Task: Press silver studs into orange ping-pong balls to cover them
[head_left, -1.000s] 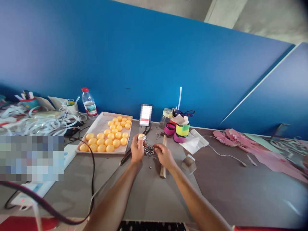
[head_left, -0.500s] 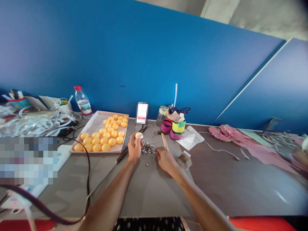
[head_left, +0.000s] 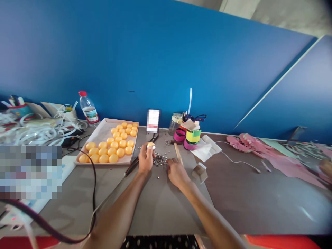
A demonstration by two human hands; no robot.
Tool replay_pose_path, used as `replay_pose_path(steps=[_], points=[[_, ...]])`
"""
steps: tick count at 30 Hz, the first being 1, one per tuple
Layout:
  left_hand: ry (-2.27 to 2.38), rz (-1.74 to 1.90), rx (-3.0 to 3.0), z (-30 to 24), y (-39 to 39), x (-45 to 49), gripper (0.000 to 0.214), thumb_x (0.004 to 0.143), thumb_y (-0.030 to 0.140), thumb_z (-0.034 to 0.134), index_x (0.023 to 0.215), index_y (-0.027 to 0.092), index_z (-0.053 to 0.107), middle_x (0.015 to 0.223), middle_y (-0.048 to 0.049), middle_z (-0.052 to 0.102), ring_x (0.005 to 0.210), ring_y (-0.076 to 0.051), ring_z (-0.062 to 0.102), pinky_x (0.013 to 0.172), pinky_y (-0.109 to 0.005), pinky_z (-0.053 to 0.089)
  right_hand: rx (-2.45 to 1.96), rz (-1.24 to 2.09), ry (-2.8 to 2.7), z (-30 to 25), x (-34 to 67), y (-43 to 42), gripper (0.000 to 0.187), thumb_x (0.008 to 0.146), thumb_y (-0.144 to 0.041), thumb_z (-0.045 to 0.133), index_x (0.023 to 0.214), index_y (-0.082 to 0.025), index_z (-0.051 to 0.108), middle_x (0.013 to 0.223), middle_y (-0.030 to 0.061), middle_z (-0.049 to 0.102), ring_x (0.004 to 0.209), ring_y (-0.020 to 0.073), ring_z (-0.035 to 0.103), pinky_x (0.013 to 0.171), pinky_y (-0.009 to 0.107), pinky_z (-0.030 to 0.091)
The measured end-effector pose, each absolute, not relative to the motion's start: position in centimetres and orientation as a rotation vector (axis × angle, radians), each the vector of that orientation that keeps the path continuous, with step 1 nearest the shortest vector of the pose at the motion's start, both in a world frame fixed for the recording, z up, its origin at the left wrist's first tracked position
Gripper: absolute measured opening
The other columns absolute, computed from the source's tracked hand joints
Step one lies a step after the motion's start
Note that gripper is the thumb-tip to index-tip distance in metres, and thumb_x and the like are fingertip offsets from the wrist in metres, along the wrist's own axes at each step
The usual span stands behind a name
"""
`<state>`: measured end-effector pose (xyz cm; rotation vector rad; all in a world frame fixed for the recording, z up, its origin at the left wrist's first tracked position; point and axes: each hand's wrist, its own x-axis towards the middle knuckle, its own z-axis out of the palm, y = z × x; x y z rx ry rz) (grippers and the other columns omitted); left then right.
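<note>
My left hand (head_left: 145, 159) is closed round a small shiny, rounded piece (head_left: 150, 146), gold and silver in look, held up between thumb and fingers. Just right of it lies a loose pile of small metal beads (head_left: 159, 159) on the grey work mat (head_left: 166, 204). My right hand (head_left: 177, 172) rests at the pile's right edge with its fingertips pinched together by the beads; whatever is between them is too small to make out. A shallow white tray (head_left: 99, 128) on the left holds several yellow domed pieces (head_left: 111, 151).
A soldering-iron-like tool (head_left: 131, 167) with a cable lies beside my left wrist. Behind are a phone (head_left: 153, 121), a glass jar (head_left: 175, 123) and bright fabric holders (head_left: 192, 138). A wooden stick (head_left: 178, 153) and small box (head_left: 200, 172) sit right. A person's hand (head_left: 326, 168) shows far right.
Both hands stay almost in place, the left still holding the shiny piece and the right still at the beads. The view shifts slightly. The other person's hand at far right has moved.
</note>
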<state>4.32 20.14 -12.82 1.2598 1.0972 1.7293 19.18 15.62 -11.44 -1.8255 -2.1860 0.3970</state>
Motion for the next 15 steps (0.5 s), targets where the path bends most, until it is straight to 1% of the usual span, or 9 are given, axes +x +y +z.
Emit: replay_pose_path(steps=[2, 6, 11, 13, 15], points=[[1.096, 1.727, 1.259, -12.9, 20.1, 4.3, 0.036, 0.089, 0.051, 0.044, 0.094, 0.017, 0.055, 0.064, 0.0017, 0.054, 0.052, -0.011, 0.052, 0.055, -0.024, 0.042, -1.858, 0.350, -2.246, -11.8, 18.8, 15.6, 0.029, 0.084, -0.010, 0.042, 0.106, -0.016, 0.061, 0.106, 0.0132, 0.062, 0.090, 0.0220, 0.064, 0.074, 0.029, 0.044], [1.111, 1.710, 1.271, -13.0, 20.1, 4.2, 0.037, 0.089, 0.052, 0.044, 0.095, 0.018, 0.055, 0.064, 0.0015, 0.054, 0.052, -0.011, 0.052, 0.055, -0.024, 0.042, -1.900, 0.334, -2.277, -12.3, 18.0, 16.3, 0.026, 0.088, -0.013, 0.038, 0.097, -0.017, 0.062, 0.097, 0.0123, 0.065, 0.077, 0.0208, 0.066, 0.063, 0.028, 0.043], [1.136, 1.686, 1.279, -13.2, 20.1, 4.3, 0.038, 0.089, 0.053, 0.044, 0.096, 0.017, 0.055, 0.064, 0.0013, 0.055, 0.052, -0.011, 0.052, 0.055, -0.024, 0.042, -1.871, 0.394, -2.245, -11.9, 18.1, 17.6, 0.021, 0.082, -0.010, 0.046, 0.087, -0.016, 0.065, 0.086, 0.0116, 0.068, 0.073, 0.0196, 0.065, 0.059, 0.026, 0.039], [1.138, 1.687, 1.268, -13.2, 20.1, 4.3, 0.039, 0.088, 0.054, 0.044, 0.096, 0.017, 0.055, 0.063, 0.0013, 0.055, 0.051, -0.011, 0.052, 0.054, -0.024, 0.042, -1.826, 0.477, -2.133, -11.6, 18.1, 18.1, 0.018, 0.079, -0.010, 0.048, 0.080, -0.016, 0.065, 0.080, 0.0092, 0.068, 0.072, 0.0182, 0.063, 0.059, 0.025, 0.038], [1.142, 1.690, 1.250, -13.0, 20.0, 4.2, 0.039, 0.088, 0.054, 0.045, 0.096, 0.017, 0.056, 0.064, 0.0010, 0.056, 0.051, -0.011, 0.052, 0.054, -0.024, 0.042, -1.793, 0.604, -1.966, -11.4, 18.0, 18.6, 0.013, 0.075, -0.011, 0.053, 0.073, -0.018, 0.063, 0.072, 0.0049, 0.066, 0.068, 0.0166, 0.060, 0.059, 0.025, 0.038]])
